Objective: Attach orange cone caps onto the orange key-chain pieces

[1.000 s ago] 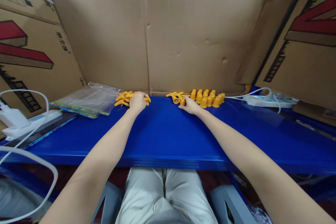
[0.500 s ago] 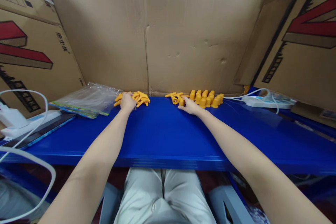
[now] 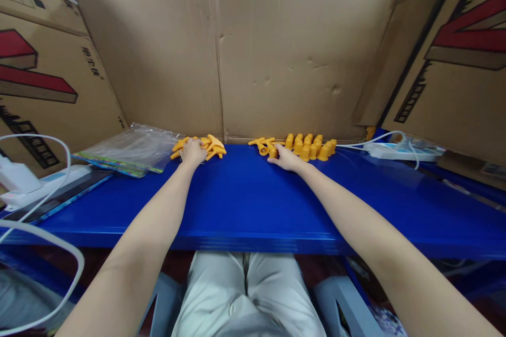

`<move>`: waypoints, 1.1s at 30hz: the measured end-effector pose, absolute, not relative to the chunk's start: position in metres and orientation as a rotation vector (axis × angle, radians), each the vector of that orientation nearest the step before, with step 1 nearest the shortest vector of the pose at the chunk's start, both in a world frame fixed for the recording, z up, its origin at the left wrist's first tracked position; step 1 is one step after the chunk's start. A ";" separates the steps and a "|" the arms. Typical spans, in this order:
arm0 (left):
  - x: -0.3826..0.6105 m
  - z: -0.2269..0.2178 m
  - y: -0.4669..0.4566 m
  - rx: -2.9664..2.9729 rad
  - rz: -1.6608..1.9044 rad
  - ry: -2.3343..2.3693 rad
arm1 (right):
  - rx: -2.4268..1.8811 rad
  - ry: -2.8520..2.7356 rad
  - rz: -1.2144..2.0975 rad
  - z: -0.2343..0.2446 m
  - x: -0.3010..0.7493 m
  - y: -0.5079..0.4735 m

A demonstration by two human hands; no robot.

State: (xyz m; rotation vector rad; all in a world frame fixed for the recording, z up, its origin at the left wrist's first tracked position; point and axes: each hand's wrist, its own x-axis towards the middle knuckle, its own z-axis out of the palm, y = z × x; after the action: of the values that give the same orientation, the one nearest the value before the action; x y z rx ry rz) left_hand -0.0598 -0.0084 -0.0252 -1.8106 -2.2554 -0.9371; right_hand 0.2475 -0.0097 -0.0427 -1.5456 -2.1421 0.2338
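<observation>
Blue table (image 3: 253,195); yellow pieces (image 3: 313,152); bags (image 3: 126,148)

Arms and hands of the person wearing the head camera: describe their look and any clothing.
The ungloved left hand and ungloved right hand belong to bare arms; no sleeve, watch or bracelet shows. Rings are too small to make out. Pale, off-white fabric trousers cover the legs.

A blue metal bench (image 3: 253,200), printed cardboard cartons (image 3: 51,58) and power strips (image 3: 427,153) suggest a workshop or stockroom.
</observation>
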 end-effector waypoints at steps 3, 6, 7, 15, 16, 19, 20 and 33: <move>-0.056 -0.026 -0.010 -1.853 -0.854 -2.240 | -1.549 -2.163 0.231 -0.042 0.247 -0.011; -0.058 -0.028 -0.006 -1.887 -0.857 -2.198 | -1.556 -2.152 0.222 -0.041 0.247 -0.012; -0.060 -0.028 -0.004 -1.898 -0.876 -2.178 | -1.561 -2.142 0.224 -0.041 0.247 -0.012; -0.064 -0.037 0.007 -1.886 -1.183 -2.040 | -1.555 -2.122 0.270 -0.042 0.247 -0.012; -0.063 -0.037 0.007 -1.880 -1.209 -2.047 | -1.555 -2.119 0.272 -0.042 0.247 -0.011; -0.061 -0.036 0.005 -1.867 -1.279 -2.046 | -1.537 -2.118 0.257 -0.044 0.248 -0.009; -0.060 -0.035 0.004 -1.863 -1.296 -2.042 | -1.524 -2.124 0.247 -0.044 0.248 -0.008; -0.054 -0.037 0.001 -1.814 -1.300 -2.159 | -1.519 -2.165 0.214 -0.047 0.250 -0.003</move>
State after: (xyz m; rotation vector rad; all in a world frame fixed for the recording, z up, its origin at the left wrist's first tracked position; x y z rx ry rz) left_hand -0.0543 0.0010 -0.0370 -1.8143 -2.1593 -1.2999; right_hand 0.2502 -0.0033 -0.0474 -1.5190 -2.1653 0.2143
